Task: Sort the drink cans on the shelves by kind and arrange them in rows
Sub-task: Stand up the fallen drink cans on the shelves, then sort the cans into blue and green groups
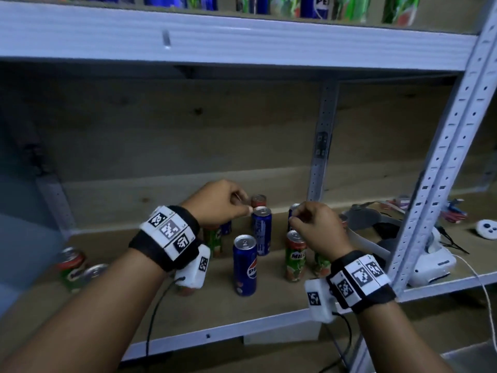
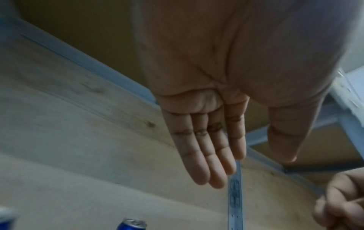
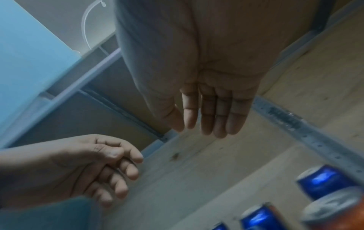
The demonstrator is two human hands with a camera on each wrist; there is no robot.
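Blue Pepsi can [image 1: 244,265] stands nearest me on the lower shelf [image 1: 269,313], its "PEPSI" logo readable, with a second blue can [image 1: 262,230] upright behind it and a green Milo can [image 1: 295,258] to its right, lettered "MILO". I see from the head view that my left hand [image 1: 219,204] hovers over the second blue can with its fingers [image 1: 242,201] loosely curled, holding nothing, and my right hand [image 1: 314,228] hangs above the Milo can the same way, partly hiding another blue can [image 1: 292,211]. Both wrist views tell me more: the left hand [image 2: 206,132] shows a flat palm with fingers straight and together, and the right hand [image 3: 212,112] likewise, neither touching a can. Only the right wrist view shows the blue tops [image 3: 323,180] from above, blurred. At the far left two more cans [image 1: 78,267] sit smeared by blur, one red and green. On the upper shelf [image 1: 242,36] I read "PE" on a blue can [image 1: 317,6] among green ones. A white headset [image 1: 430,262] lies right of the upright post [image 1: 441,168].
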